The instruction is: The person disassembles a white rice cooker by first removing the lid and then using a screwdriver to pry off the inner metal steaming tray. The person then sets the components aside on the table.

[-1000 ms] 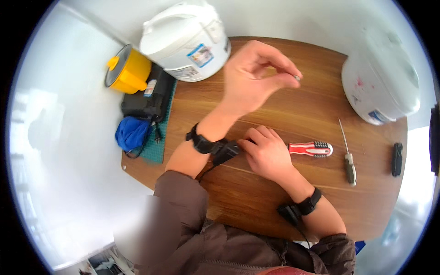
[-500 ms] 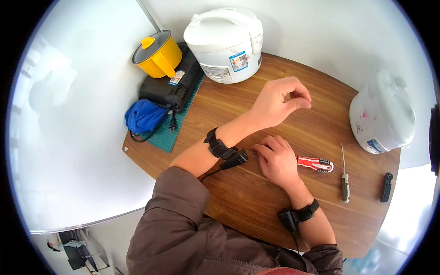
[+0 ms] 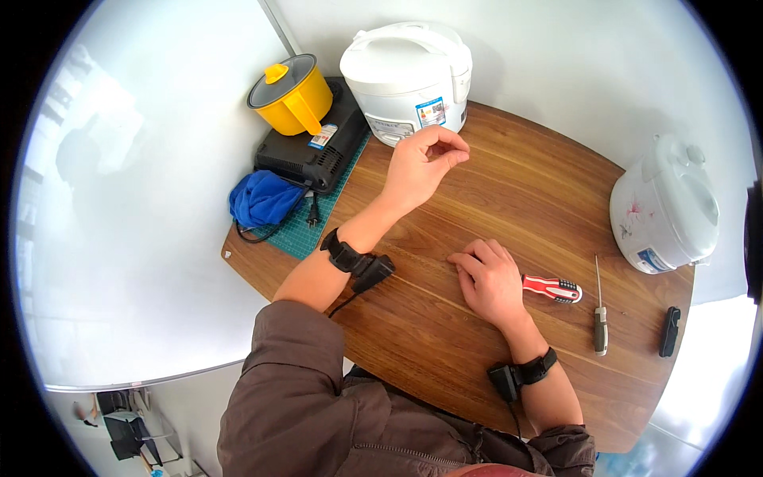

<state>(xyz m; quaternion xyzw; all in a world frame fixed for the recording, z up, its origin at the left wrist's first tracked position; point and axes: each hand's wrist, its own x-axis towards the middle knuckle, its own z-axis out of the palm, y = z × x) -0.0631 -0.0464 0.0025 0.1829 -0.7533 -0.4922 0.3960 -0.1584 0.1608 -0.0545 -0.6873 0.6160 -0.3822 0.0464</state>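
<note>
Since the frame half a second ago, the bare left hand (image 3: 416, 168) has swung leftward and now overlaps the lower edge of the round white plastic rice cooker with an arched handle (image 3: 401, 67), while the bare right hand (image 3: 489, 278) has stayed about where it was on the table. The brown wood-grain table (image 3: 540, 199) has a curved far edge, with a pale wall (image 3: 572, 63) behind the cooker and a glossy white panel (image 3: 159, 199) to the cooker's left. Also left of the cooker, a yellow pot with a dark lid (image 3: 282, 115) stands on a flat black box (image 3: 294, 155). The red-and-white tool handle with a black studded grip (image 3: 552, 288) lies on the table, right of the cooker and nearer the person, just beside the right hand. Its long axis runs nearly left to right, the rounded butt pointing right and slightly toward the person; its other end is hidden. The left thumb and index fingertips are pinched close; whether anything sits between them, I cannot tell. The right fingers curl loosely downward, their grip also impossible to tell.
</note>
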